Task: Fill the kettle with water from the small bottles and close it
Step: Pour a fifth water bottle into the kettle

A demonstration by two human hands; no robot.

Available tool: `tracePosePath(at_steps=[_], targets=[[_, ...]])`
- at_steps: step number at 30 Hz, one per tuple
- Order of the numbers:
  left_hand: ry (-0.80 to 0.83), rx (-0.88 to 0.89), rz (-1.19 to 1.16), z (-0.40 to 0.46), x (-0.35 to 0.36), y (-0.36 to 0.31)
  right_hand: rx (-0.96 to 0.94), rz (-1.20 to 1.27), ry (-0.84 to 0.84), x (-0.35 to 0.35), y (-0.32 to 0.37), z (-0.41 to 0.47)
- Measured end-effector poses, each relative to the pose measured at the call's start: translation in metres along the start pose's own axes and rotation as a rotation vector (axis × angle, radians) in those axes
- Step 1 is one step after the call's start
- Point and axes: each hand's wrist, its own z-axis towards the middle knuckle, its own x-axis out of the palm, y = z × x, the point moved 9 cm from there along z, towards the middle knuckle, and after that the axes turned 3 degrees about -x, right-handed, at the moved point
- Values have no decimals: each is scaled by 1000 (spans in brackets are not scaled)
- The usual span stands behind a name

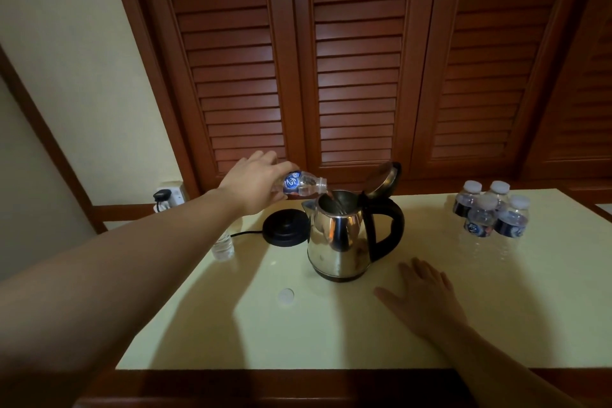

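Note:
A steel kettle (337,238) with a black handle stands mid-table, its lid (384,177) hinged up and open. My left hand (253,185) grips a small uncapped water bottle (303,184) tipped on its side, its mouth over the kettle's opening, and water runs into the kettle. My right hand (425,298) lies flat on the table just in front and to the right of the kettle, fingers spread, holding nothing. Several capped small bottles (490,210) stand grouped at the table's back right. A white cap (286,295) lies on the table in front left of the kettle.
The black kettle base (284,228) sits left of the kettle, its cord running left toward a wall socket (169,197). A clear bottle (224,245) stands near the table's left edge, partly behind my arm. Louvred wooden doors (357,60) rise behind the table (331,334).

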Motion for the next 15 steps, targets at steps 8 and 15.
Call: tracePosePath(at_steps=[8, 15], targets=[[4, 35, 12, 6, -5, -1, 0, 10, 3, 0, -1, -1], [78, 90, -14, 11, 0, -3, -12, 13, -1, 0, -1, -1]])
